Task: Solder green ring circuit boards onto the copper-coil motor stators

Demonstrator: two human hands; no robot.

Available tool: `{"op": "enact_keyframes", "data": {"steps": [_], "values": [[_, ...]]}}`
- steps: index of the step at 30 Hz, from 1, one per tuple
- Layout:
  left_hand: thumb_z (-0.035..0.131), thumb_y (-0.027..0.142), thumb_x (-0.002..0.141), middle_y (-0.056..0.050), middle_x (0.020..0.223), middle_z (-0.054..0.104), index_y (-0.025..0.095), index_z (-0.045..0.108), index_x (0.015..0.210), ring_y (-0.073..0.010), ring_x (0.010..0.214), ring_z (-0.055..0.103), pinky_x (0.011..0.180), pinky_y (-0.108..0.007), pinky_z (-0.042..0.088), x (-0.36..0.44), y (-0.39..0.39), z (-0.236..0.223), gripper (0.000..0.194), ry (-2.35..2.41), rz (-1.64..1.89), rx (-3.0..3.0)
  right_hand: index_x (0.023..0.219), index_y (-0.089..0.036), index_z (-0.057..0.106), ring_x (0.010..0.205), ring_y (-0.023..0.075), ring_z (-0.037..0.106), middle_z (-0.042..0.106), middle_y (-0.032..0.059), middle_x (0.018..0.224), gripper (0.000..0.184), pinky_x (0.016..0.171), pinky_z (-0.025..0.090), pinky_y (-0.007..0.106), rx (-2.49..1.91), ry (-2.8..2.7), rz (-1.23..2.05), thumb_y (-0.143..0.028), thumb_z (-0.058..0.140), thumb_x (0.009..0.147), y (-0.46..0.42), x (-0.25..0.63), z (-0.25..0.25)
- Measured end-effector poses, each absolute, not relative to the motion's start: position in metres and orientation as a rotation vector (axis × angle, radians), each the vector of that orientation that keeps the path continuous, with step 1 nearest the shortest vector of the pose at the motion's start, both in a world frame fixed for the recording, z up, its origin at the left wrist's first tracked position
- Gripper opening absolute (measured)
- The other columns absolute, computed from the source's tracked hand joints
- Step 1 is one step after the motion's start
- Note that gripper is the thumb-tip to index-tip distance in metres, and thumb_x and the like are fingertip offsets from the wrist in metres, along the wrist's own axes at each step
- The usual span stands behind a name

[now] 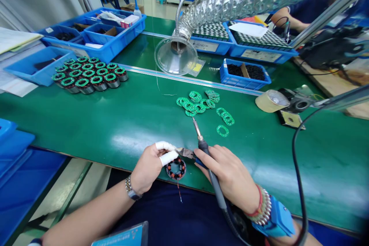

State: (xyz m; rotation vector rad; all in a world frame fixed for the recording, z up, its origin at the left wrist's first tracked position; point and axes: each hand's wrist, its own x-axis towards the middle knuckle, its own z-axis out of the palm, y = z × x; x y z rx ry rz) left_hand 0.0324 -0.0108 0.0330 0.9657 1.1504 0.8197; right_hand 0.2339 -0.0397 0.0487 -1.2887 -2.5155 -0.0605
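My left hand, with white finger cots on two fingers, is at the stator, a small wound ring with copper coils near the table's front edge. A thin wire hangs from that stator. My right hand grips a soldering iron with its tip pointing up the table. Small pliers with blue handles sit between my hands, their jaws near the cots. Loose green ring boards lie ahead of the iron tip. Several finished stators with green rings stand in a cluster at the left.
A metal fume funnel on a foil hose hangs over the bench. Blue parts trays stand at the back left, a blue bin at centre, and a tape roll at right. A co-worker's arm shows behind.
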Motion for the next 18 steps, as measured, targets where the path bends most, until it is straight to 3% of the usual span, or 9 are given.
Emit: {"op": "enact_keyframes", "data": {"steps": [5,8,10,12,15,18], "values": [[0.065,0.026,0.073,-0.001,0.079,0.067,0.016,0.06,0.077,-0.0153,0.078,0.061,0.077,-0.028,0.046,0.029,-0.011,0.031,0.012,1.157,0.796,1.053,0.107,-0.016,0.057,0.066,0.0176,0.048,0.056,0.0057,0.074,0.022,0.06,0.039,0.029,-1.313,-2.379,-0.128,-0.022,0.049,0.088,-0.041,0.237,0.044],[0.058,0.027,0.08,-0.007,0.101,0.067,0.02,0.053,0.105,-0.0184,0.093,0.062,0.086,-0.034,0.047,0.011,-0.009,0.029,0.026,1.078,0.769,1.195,0.11,-0.014,0.055,0.071,0.0189,0.053,0.06,0.0082,0.082,0.029,0.064,0.043,0.03,-1.543,-2.166,-0.247,-0.031,0.054,0.086,-0.041,0.271,0.037],[0.051,0.024,0.084,-0.009,0.122,0.058,0.023,0.048,0.116,-0.0205,0.11,0.056,0.097,-0.04,0.042,-0.006,-0.006,0.027,0.032,0.972,0.732,1.437,0.108,-0.013,0.055,0.073,0.0214,0.056,0.062,0.0106,0.086,0.035,0.065,0.045,0.032,-1.753,-2.021,-0.395,-0.039,0.054,0.084,-0.043,0.311,0.029],[0.05,0.02,0.085,-0.008,0.134,0.048,0.027,0.051,0.118,-0.0227,0.123,0.045,0.104,-0.045,0.034,-0.021,-0.002,0.026,0.034,0.849,0.554,1.79,0.107,-0.012,0.055,0.073,0.0246,0.057,0.063,0.0129,0.086,0.041,0.064,0.046,0.035,-1.982,-1.897,-0.542,-0.044,0.053,0.083,-0.048,0.354,0.017],[0.049,0.016,0.084,-0.005,0.142,0.038,0.033,0.053,0.12,-0.0239,0.129,0.037,0.104,-0.048,0.034,-0.028,0.003,0.025,0.039,0.681,0.345,2.142,0.103,-0.011,0.056,0.067,0.0268,0.057,0.063,0.0134,0.078,0.041,0.06,0.048,0.039,-2.137,-1.866,-0.588,-0.046,0.053,0.083,-0.054,0.398,0.0],[0.052,0.019,0.084,-0.005,0.135,0.048,0.031,0.061,0.108,-0.023,0.125,0.043,0.105,-0.048,0.032,-0.018,0.005,0.021,0.028,0.622,0.31,2.309,0.105,-0.012,0.054,0.089,0.03,0.058,0.063,0.0166,0.094,0.031,0.076,0.049,0.046,-1.977,-1.889,-0.545,-0.035,0.053,0.085,-0.05,0.396,-0.008]]}}
